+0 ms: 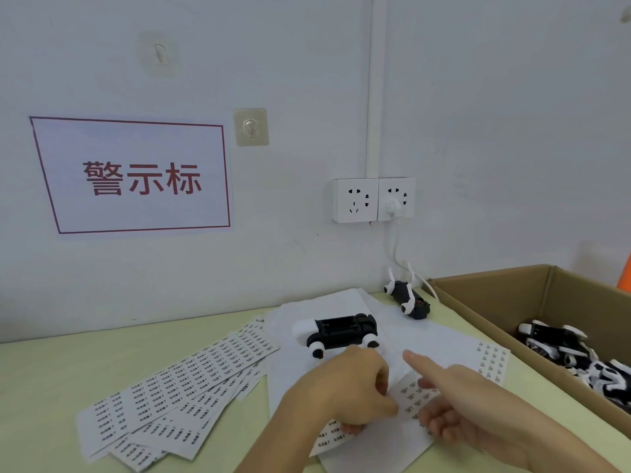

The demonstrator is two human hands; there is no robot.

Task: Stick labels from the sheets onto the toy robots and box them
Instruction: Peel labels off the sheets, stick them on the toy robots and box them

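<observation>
A black and white toy robot (pixel 339 331) lies on its back on white paper in the middle of the table. A second toy robot (pixel 408 299) lies by the wall. My left hand (pixel 345 392) pinches the label sheet (pixel 415 399) in front of me and holds it down. My right hand (pixel 461 401) hovers over the same sheet, index finger stretched out, the other fingers curled; whether a label sticks to it I cannot tell. A fanned stack of label sheets (pixel 177 394) lies to the left. The cardboard box (pixel 491 295) at the right holds several robots (pixel 577 353).
Another partly used label sheet (pixel 491 365) lies beside the box. Wall sockets (pixel 374 199) with a white plug and cable hang above the far robot. A sign with red characters (pixel 136 175) is on the wall. Bare table (pixel 51 377) lies at the left.
</observation>
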